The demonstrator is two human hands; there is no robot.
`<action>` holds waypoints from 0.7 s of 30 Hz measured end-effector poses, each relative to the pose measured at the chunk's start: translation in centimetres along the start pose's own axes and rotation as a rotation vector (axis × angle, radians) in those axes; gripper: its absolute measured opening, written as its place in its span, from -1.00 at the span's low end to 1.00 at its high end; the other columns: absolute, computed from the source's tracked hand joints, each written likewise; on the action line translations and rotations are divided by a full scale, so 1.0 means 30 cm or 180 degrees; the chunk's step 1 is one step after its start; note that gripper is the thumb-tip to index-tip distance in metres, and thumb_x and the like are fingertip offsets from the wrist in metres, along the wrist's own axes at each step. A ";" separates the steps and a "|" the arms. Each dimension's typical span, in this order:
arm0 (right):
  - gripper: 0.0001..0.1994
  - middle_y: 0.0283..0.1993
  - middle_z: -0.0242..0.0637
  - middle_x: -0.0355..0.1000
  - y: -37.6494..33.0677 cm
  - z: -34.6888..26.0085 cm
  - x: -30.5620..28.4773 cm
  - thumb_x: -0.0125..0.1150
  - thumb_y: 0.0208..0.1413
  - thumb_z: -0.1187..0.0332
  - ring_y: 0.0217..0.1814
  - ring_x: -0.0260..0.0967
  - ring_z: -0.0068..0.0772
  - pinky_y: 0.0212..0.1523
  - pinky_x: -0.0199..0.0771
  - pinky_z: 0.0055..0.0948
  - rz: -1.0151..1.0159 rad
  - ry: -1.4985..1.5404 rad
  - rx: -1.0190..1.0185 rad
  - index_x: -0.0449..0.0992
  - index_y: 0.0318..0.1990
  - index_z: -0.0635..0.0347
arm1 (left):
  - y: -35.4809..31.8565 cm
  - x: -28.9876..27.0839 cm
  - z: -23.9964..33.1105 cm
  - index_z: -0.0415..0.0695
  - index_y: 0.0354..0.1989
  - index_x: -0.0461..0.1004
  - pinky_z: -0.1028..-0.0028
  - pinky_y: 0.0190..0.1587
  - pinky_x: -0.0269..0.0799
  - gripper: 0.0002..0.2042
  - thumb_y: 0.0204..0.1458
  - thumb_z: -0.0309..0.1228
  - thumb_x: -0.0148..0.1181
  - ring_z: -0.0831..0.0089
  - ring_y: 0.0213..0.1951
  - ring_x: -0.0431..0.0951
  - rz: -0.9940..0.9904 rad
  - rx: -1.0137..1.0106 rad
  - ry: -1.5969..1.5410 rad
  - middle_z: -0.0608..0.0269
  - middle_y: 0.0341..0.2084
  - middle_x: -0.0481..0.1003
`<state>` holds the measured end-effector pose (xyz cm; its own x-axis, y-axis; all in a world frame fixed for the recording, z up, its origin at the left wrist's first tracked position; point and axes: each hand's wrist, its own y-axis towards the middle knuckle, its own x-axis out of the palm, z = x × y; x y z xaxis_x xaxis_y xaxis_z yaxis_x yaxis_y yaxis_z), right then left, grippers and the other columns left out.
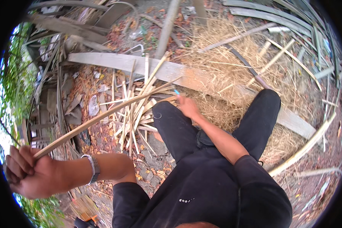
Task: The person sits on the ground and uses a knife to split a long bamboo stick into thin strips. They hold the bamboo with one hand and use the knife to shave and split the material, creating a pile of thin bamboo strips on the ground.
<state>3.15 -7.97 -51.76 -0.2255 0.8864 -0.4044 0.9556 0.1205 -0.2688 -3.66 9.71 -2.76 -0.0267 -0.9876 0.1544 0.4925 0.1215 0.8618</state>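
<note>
A long bamboo strip [98, 118] slants across the left side, with one end in the fist of my left hand [34, 171]. Its far end reaches over the pile near my left knee. My right hand [189, 107] is closed between my knees, just below that far end. A small pale-blue tip [176, 92] sticks out of its fingers; the rest of that object is hidden. Several pale split strips [135, 114] lie crisscrossed on the ground left of my knee. A dark-bladed knife [241, 58] rests on the shavings beyond my right knee.
A long wooden board [102, 60] runs across the ground and passes under my right leg. Curly straw-coloured shavings [216, 108] heap around it. A pale curved strip [306, 148] lies at the right. Stacked weathered planks [269, 15] and a post [167, 28] stand at the back.
</note>
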 end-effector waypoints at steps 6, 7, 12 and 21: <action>-0.36 -0.49 -0.01 0.46 -0.020 0.204 -0.088 -0.20 0.18 -0.17 -0.42 0.39 -0.01 -0.34 0.31 -0.10 0.0448 0.0042 0.0697 0.50 -0.43 0.34 | -0.006 0.040 -0.101 -0.11 -0.60 0.24 0.61 -0.83 -0.22 -0.51 0.27 -0.07 -0.41 0.69 -0.78 -0.08 -0.0178 0.0017 -0.0521 0.47 -0.81 0.01; -0.39 -0.71 -0.27 0.28 -0.018 0.232 -0.130 -0.17 0.18 -0.15 -0.69 0.22 -0.32 -0.62 0.19 -0.30 0.0286 0.0365 0.0671 0.39 -0.57 0.28 | -0.007 0.056 -0.109 -0.11 -0.56 0.27 0.63 -0.85 -0.19 -0.48 0.26 -0.02 -0.47 0.69 -0.78 -0.08 -0.0142 0.0112 -0.0327 0.46 -0.81 0.02; -0.48 -0.78 -0.57 -0.07 -0.189 -0.330 -0.490 -0.19 0.22 -0.12 -0.79 -0.17 -0.69 -0.75 -0.16 -0.61 -0.1045 0.0994 0.0829 0.21 -0.62 0.10 | 0.014 0.027 -0.033 -0.12 -0.44 0.34 0.52 -0.63 0.22 -0.47 0.26 0.00 -0.49 0.46 -0.63 0.26 -0.0574 0.0306 0.0106 0.26 -0.65 0.23; -0.76 -0.72 -0.05 0.23 -0.664 -1.056 -0.626 -0.11 0.25 0.28 -0.66 0.28 0.01 -0.61 0.20 -0.18 -0.0971 0.1147 -0.2522 0.29 -0.32 0.31 | 0.009 0.094 -0.001 -0.15 0.00 0.39 0.17 0.18 0.07 -0.44 0.23 0.02 -0.45 0.13 0.20 0.23 0.0008 0.0692 0.2112 -0.03 0.11 0.30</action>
<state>-5.65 -12.86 -11.11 -0.5434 0.8355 -0.0820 0.7449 0.5249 0.4118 -3.58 6.95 -2.09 0.5454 -0.8307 -0.1118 0.3049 0.0724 0.9496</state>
